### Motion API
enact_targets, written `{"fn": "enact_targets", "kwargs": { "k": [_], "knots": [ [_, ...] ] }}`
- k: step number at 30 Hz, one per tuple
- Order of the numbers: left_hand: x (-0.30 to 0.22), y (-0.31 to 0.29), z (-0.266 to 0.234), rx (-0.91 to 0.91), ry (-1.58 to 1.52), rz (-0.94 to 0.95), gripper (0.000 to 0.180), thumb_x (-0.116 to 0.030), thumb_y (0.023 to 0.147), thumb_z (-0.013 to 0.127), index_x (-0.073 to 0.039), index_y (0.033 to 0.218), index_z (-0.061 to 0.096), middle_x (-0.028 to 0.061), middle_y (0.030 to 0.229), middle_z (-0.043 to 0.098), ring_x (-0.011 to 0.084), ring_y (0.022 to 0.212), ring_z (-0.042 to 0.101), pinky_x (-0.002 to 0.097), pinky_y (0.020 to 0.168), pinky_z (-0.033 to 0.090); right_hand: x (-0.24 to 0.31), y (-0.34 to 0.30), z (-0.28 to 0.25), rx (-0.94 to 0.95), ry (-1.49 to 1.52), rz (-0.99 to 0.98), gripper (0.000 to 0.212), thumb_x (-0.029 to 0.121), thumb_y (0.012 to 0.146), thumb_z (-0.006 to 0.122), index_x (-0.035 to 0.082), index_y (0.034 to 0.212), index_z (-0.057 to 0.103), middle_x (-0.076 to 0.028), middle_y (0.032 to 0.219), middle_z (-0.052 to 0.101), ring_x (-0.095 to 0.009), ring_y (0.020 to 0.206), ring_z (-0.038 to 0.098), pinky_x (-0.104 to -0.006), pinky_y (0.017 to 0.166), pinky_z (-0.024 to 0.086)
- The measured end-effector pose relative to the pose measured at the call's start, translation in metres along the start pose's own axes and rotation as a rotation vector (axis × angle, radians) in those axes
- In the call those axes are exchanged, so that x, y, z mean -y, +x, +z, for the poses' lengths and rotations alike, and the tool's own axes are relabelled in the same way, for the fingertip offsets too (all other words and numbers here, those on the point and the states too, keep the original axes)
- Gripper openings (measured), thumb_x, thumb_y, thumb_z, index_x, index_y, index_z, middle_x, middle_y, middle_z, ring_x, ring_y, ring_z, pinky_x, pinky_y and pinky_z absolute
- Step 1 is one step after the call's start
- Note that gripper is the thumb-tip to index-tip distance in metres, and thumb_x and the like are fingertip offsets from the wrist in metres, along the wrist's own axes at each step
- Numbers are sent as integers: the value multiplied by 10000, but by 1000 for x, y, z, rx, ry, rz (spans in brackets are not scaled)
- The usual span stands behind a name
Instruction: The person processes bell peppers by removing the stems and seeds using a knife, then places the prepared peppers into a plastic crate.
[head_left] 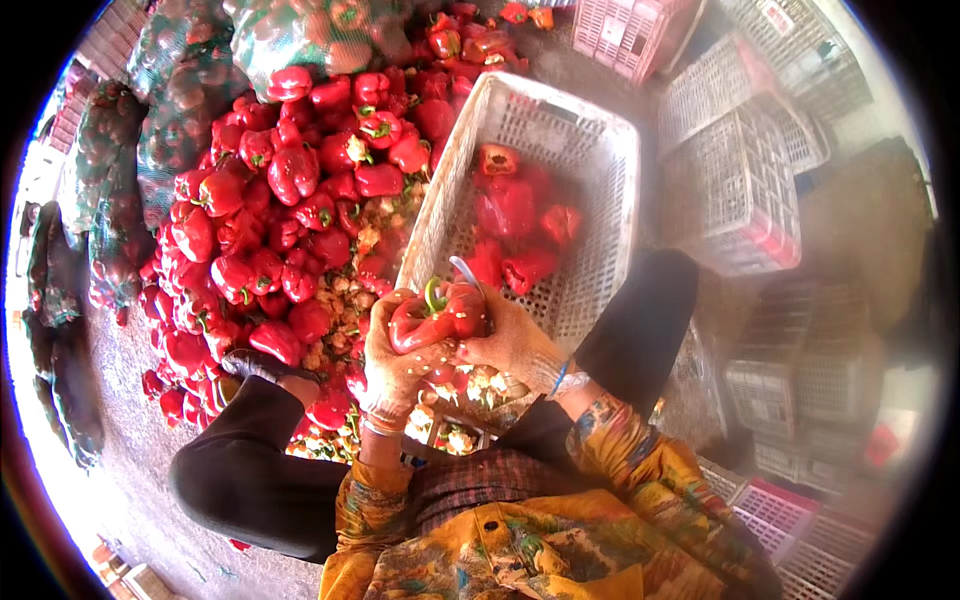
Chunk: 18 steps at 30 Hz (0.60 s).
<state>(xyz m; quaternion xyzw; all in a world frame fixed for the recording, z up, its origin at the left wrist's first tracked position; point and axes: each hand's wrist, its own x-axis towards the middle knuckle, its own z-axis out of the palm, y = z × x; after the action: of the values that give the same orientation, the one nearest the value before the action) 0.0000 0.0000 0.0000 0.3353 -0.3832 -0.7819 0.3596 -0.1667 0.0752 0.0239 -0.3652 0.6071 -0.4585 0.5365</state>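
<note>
Both hands are curled round one red pepper (440, 318). The left hand (393, 352) cups its left side and underside, fingers bent in; the right hand (512, 343) clasps its right side, thumb laid along the bottom. The pepper's green stem points up and away from the body. A slim grey tool (464, 269) sticks up between the pepper and the right hand; its lower part is hidden, so how it is held cannot be told.

Just under the grip lie pale cores and scraps (455, 440). Right beyond the hands, a little to their right, stands a white slatted crate (612, 180) with several red peppers (505, 208) on its bottom, one showing a cut, hollow end. To the left of and beyond the grip spreads a big heap of whole red peppers (240, 230), with more scraps along its crate side.

Farther off to the right of the hands are pale crates (730, 190); far beyond them, a pink crate (625, 38). Filled green net sacks (190, 140) stand behind the heap.
</note>
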Motion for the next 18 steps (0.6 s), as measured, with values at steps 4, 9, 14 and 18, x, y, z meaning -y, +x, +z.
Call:
{"fn": "enact_targets", "kwargs": {
  "k": [4, 9, 14, 18],
  "knots": [
    [-1, -6, -1, 50, 0, -162, 742, -56, 568, 889, -16, 1218, 533, 87, 1110, 650, 203, 982, 662, 345, 891, 555, -8, -13, -9, 81, 280, 176, 692, 4, 732, 708, 81, 1383, 487, -19, 1145, 611, -111, 1002, 602, -268, 816, 543],
    [39, 4, -42, 353, -662, -312, 725, -127, 634, 862, -6, 1266, 530, 151, 1153, 646, 271, 973, 679, 411, 872, 578, -3, -13, -27, 155, 320, 377, 632, 25, 749, 701, 45, 1348, 500, -19, 1156, 595, -107, 991, 580, -268, 834, 527],
    [50, 19, -44, 289, -357, -179, 896, -247, 666, 851, -18, 1415, 416, 127, 1177, 633, 256, 1049, 645, 369, 924, 541, -18, -14, -29, 43, 624, 149, 595, 33, 765, 701, 69, 1325, 502, -28, 1165, 574, -118, 955, 629, -262, 709, 574],
    [-2, 36, 29, -352, 232, 227, 332, -85, 948, 637, 11, 1258, 568, 72, 1035, 649, 117, 832, 629, 268, 761, 515, -4, -3, -14, -515, 56, -128, 599, 134, 762, 776, 39, 1291, 511, -84, 1131, 657, -179, 1017, 675, -341, 838, 566]
  ]
}}
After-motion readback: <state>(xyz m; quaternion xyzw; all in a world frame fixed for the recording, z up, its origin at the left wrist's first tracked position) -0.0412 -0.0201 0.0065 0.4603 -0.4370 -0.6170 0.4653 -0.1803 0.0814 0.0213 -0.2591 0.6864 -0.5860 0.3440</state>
